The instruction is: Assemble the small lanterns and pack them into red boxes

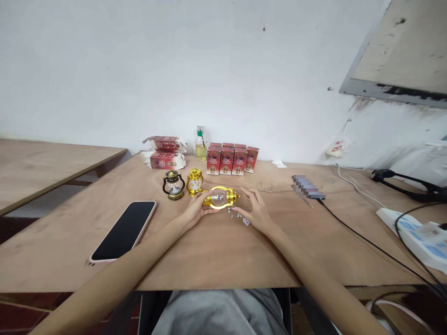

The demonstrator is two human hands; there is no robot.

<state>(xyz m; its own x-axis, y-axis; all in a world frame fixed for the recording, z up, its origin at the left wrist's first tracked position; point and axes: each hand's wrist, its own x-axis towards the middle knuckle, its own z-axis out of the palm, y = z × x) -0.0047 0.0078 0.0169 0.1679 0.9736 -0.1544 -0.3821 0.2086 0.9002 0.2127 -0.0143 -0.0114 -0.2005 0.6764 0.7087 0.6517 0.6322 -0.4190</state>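
Note:
My left hand is closed around the base of a gold lantern, which lies sideways above the table with its clear globe showing. The lantern's top points right, toward my right hand. That hand is open, thumb and fingers apart, close to the lantern's cap and holding nothing. Beneath the lantern, several small silvery pieces and a small white piece lie on the wood. Left of my left hand stand a second gold lantern and a dark bronze one, both upright.
Red printed boxes stand by the wall, with opened boxes to their left. A bottle of yellow liquid is between them. A phone lies left; a cabled device and a white power strip lie right.

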